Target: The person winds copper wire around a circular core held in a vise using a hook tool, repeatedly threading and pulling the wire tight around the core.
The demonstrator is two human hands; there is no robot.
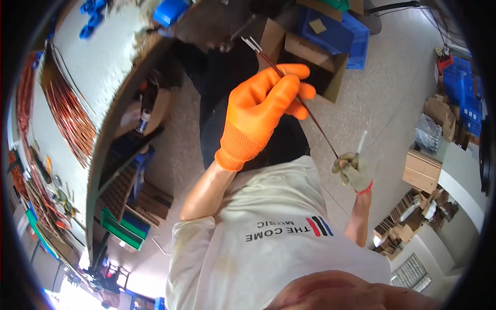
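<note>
Okay, left hand (263, 106), orange glove: thumb and fingers pinched on a few thin brown wires (268, 61). Wires run slantwise across the front of the body, pale tips past the orange glove at upper left, other end down at the right hand (355, 173). Right hand in pale glove, red cuff, fingers curled at that lower end; exact grip too small to tell. Copper wire bundle (70, 116) lies on the desk (116, 57) at left. Open cardboard box (309, 51) beyond the left hand, beside blue crate (357, 49).

Brown wires (308, 110) in orange-gloved left hand (262, 99)
</note>
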